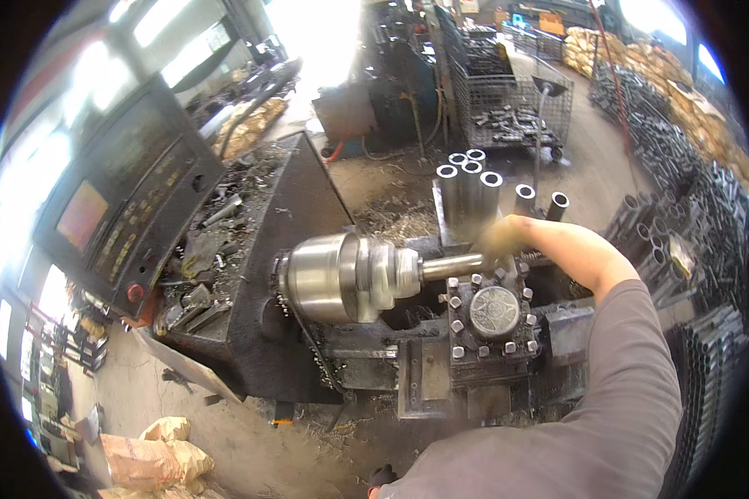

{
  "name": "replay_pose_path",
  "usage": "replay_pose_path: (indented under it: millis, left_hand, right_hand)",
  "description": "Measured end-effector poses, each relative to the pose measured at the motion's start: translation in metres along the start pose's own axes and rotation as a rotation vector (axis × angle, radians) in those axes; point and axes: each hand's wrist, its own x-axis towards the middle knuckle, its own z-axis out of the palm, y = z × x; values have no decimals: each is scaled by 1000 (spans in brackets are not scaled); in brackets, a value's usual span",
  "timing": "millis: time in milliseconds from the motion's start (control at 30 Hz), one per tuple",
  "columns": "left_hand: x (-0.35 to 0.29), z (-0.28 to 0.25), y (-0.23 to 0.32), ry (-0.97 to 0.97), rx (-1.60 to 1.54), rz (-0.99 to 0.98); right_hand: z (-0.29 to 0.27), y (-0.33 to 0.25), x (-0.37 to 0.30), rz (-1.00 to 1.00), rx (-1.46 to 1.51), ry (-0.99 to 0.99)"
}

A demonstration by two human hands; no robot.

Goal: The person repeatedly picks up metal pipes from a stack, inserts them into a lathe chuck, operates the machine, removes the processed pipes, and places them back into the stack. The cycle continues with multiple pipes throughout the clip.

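A lathe stands before me, its bright steel chuck gripping one end of a metal tube. My right arm reaches over the square tool post, and my right hand is at the tube's right end. Motion smears that hand, so its fingers do not show clearly. At the bottom edge a small dark patch, seemingly gloved, is my left hand; its fingers are hidden. Behind the tool post several cut tubes stand on end.
A control panel with a red button rises at left beside a chip-littered tray. Wire cages of metal parts stand at the back. Stacked tubes and sacks line the right. Paper sacks lie at lower left.
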Motion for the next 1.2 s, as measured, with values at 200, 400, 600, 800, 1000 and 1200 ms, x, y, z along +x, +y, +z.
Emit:
replay_pose_path:
  millis: [200,400,600,800,1000,1200]
  left_hand:
    - [1,-8,-7,-116,29,-160]
    - [21,-29,-19,-73,81,41]
    - [37,-23,-17,-27,76,107]
    - [42,-37,-10,106,-29,100]
    - [21,-146,-20,708,-1608,-273]
    - [-12,-277,-23,1252,-1951,-263]
  right_hand:
    - [64,-26,-73,329,-112,304]
    - [-67,-66,-57,1035,23,851]
    - [-113,-13,-11,994,-154,454]
    - [-83,-6,-6,1079,-596,-220]
    - [-73,-113,-45,759,-237,224]
    - [-44,-127,-29,490,226,220]
